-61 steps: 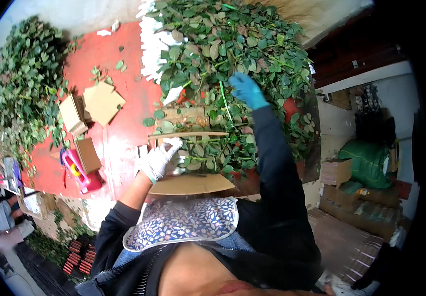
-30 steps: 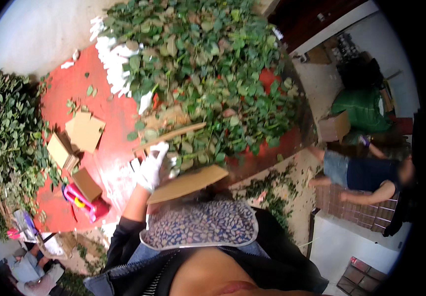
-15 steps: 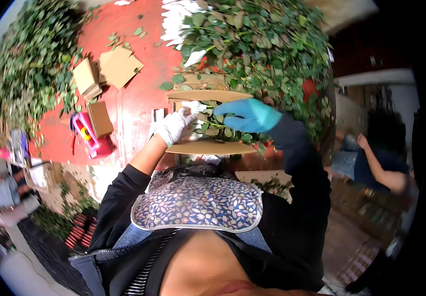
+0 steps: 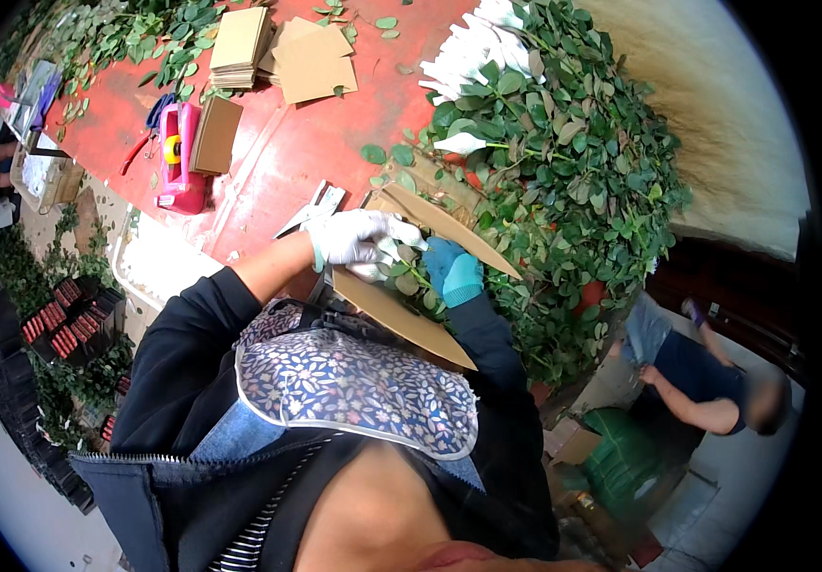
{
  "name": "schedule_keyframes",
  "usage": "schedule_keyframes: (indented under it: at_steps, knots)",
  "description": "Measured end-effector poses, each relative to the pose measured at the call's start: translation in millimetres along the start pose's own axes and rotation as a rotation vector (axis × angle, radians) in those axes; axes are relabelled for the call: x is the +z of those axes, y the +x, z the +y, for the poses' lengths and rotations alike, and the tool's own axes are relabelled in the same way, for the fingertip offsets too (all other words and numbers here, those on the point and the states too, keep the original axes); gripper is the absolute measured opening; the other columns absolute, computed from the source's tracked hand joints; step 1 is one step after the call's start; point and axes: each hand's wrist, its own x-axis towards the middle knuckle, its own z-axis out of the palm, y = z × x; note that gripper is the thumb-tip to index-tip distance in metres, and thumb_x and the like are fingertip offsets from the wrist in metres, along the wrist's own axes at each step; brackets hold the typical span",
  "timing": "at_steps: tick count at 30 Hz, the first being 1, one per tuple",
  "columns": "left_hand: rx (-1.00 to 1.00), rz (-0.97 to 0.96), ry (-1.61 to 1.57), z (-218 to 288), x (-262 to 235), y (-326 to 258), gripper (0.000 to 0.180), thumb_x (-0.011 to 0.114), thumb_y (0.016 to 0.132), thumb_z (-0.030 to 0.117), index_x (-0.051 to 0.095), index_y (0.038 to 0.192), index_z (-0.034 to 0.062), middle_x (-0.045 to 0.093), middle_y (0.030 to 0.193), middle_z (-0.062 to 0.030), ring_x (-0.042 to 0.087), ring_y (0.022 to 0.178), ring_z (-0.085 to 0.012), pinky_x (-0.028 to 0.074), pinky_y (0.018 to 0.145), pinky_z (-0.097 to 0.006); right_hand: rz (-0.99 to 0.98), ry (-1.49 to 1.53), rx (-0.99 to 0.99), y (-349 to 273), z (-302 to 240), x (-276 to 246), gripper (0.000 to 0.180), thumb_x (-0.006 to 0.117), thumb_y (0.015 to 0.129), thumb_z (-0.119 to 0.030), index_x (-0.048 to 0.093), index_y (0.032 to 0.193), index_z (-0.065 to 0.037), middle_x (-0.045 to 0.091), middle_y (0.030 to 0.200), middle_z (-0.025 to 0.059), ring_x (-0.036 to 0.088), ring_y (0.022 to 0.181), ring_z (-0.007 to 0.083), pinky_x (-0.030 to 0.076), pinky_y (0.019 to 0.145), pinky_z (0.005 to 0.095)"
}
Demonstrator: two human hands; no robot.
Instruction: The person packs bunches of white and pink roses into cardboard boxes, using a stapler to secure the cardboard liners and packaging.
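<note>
The right hand [image 4: 453, 274] has moved in beside the left hand [image 4: 354, 238], bringing both to the leafy stems [image 4: 408, 284] between the cardboard flaps [image 4: 399, 316]. Left grip: narrow, on the stems' left end. Right grip: not discernible.

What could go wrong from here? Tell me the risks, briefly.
The leafy stems between the raised cardboard sides could snag, tearing leaves.
The right fingers are close against those stems, so a hard push might bend them.
The large leafy pile crowds the far side and could tangle with it.
</note>
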Motion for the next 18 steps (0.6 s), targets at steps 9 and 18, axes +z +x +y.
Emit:
schedule_keyframes:
  at_steps: [9, 18]
  knots:
    - [-0.167, 0.179, -0.106, 29, 0, 14, 0.014, 0.065, 0.090, 0.020, 0.062, 0.092, 0.0064, 0.062, 0.080, -0.0088, 0.060, 0.074, -0.0193, 0.048, 0.068, -0.031, 0.048, -0.046, -0.006, 0, -11, 3, 0.010, 0.058, 0.087, -0.010, 0.052, 0.087, -0.002, 0.051, 0.070, 0.0077, 0.048, 0.060, 0.0181, 0.041, 0.054, 0.0347]
    - [0.072, 0.517, -0.019, -17, -61, -41, 0.015, 0.057, 0.087, 0.016, 0.059, 0.090, 0.0014, 0.059, 0.095, -0.0105, 0.059, 0.082, -0.0203, 0.048, 0.077, -0.032, 0.156, 0.257, 0.036, -16, 10, 12, 0.032, 0.054, 0.087, 0.002, 0.057, 0.118, 0.003, 0.065, 0.093, 0.0169, 0.062, 0.075, 0.0227, 0.051, 0.063, 0.0333]
